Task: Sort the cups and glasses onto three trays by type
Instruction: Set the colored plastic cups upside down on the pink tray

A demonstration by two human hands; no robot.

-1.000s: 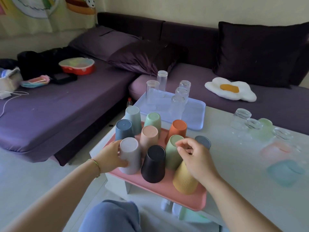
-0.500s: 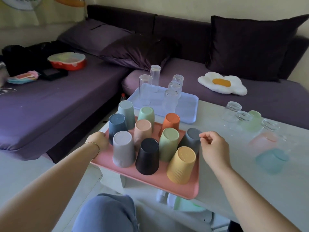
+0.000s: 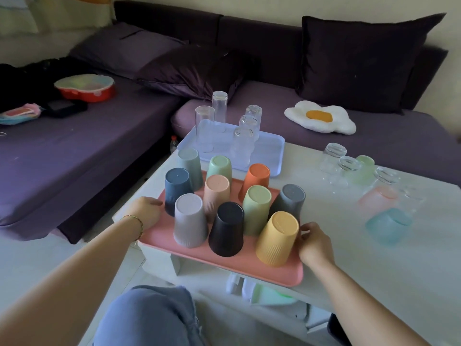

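L hand (image 3: 147,212) grips left rim of pink tray (image 3: 277,273), fingers curled over edge. R hand (image 3: 314,242) at right rim, fingers curled just beside yellow cup (image 3: 278,239); can't tell if it holds rim. Pink tray sits on near-left corner of white bench (image 3: 354,260), near edge overhanging; ten plastic cups upside down on it. Blue tray (image 3: 273,156) behind, w/ five clear glasses (image 3: 243,146) inverted. Loose glasses (image 3: 349,168), clear + frosted, on bench's right side. Purple sofa (image 3: 74,151) wraps round bench: dark cushion (image 3: 361,61), fried-egg pillow (image 3: 320,119), red container (image 3: 86,87).
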